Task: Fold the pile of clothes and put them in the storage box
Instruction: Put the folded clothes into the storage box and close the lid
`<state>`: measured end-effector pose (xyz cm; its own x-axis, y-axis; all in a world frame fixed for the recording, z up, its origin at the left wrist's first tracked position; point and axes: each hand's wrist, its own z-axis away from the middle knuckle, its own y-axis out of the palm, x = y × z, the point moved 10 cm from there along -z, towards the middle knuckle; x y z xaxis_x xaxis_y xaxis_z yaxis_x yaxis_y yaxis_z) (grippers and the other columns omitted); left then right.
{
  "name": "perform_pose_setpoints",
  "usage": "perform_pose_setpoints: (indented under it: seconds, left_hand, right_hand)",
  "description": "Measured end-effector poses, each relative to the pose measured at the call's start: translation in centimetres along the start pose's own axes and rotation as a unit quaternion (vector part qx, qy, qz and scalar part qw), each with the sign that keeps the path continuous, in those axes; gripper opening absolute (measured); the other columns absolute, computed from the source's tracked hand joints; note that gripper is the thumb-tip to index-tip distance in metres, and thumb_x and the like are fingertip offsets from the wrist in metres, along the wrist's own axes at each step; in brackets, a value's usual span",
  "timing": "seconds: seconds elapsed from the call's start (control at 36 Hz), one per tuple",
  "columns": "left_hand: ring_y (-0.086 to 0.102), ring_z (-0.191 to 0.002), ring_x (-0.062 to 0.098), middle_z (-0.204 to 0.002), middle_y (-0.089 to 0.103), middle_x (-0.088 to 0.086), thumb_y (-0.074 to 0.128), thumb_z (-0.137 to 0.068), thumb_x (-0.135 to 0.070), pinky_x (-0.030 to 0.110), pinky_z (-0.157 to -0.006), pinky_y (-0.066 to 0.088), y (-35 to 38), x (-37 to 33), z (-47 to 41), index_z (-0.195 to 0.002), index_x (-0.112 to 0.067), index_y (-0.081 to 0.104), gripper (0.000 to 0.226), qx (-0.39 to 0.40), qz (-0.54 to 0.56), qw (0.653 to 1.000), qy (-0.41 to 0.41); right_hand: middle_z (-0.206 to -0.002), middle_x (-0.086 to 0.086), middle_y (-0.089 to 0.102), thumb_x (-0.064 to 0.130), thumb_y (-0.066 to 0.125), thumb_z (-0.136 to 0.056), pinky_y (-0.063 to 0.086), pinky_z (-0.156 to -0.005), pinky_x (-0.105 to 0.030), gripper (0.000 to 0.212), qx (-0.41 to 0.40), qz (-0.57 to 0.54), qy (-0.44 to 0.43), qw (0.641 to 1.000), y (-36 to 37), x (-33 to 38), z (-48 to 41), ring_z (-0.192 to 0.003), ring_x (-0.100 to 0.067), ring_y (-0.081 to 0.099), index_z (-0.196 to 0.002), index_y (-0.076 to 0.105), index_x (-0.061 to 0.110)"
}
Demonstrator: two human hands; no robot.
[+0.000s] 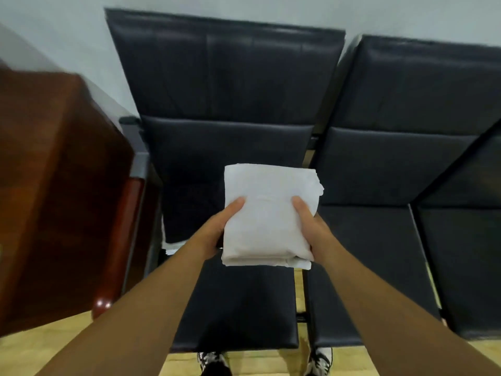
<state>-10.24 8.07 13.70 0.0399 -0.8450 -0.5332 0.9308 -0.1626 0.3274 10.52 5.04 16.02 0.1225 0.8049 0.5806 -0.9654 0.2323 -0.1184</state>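
Note:
A folded white garment (267,213) is held in the air above the seat of a dark padded chair (233,302). My left hand (217,229) grips its left edge, thumb on top and fingers hidden underneath. My right hand (311,226) grips its right edge the same way. A bit of other white cloth (170,246) shows at the seat's left edge, behind my left forearm. No storage box is in view.
A second dark chair (379,240) joins the first on the right, and part of a third (466,253) sits at the far right. A reddish-brown wooden cabinet (54,185) stands close on the left. The floor (32,348) is light wood; my shoes (321,359) show below.

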Motion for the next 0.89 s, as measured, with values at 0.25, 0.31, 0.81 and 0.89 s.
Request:
perform_pose_setpoints:
  seconds: [0.25,0.31,0.81,0.89]
  left_hand:
    - [0.064,-0.114,0.03,-0.121,0.069,0.007,0.076,-0.07,-0.065,0.051,-0.105,0.044,0.8,-7.0,17.6,-0.121,-0.027,0.066,0.064,0.011,-0.003,0.999,0.047]
    - [0.065,-0.113,0.031,-0.119,0.07,0.007,0.076,-0.071,-0.064,0.051,-0.104,0.045,0.3,-7.7,20.9,-0.12,-0.027,0.065,0.063,-0.001,0.008,0.998,0.059]
    - [0.068,-0.106,0.03,-0.109,0.074,0.006,0.077,-0.062,-0.065,0.047,-0.098,0.049,-7.6,-6.6,41.4,-0.116,-0.026,0.061,0.068,-0.209,0.138,0.948,0.194]
    - [0.065,-0.11,0.031,-0.119,0.07,0.006,0.084,-0.052,-0.068,0.051,-0.103,0.046,-10.4,-6.7,45.2,-0.123,-0.029,0.057,0.085,-0.238,0.156,0.936,0.206]
  right_hand:
    - [-0.124,0.0,0.062,0.074,0.055,-0.086,0.055,-0.09,-0.043,0.073,0.014,-0.043,-0.037,0.998,3.2,5.8,17.6,-0.108,-0.025,0.063,-0.143,0.045,0.03]
    - [-0.125,0.0,0.06,0.075,0.052,-0.087,0.052,-0.098,-0.047,0.074,0.02,-0.039,-0.055,0.998,4.3,6.7,20.5,-0.109,-0.025,0.061,-0.145,0.043,0.031]
    - [-0.141,-0.003,0.057,0.097,0.051,-0.052,0.044,-0.108,-0.054,0.117,0.214,0.084,-0.109,0.967,17.2,10.3,32.2,-0.121,-0.031,0.058,-0.149,0.041,0.034]
    - [-0.141,-0.004,0.057,0.102,0.054,-0.042,0.044,-0.108,-0.053,0.127,0.253,0.104,-0.11,0.956,20.7,10.6,34.5,-0.119,-0.033,0.059,-0.149,0.042,0.035]
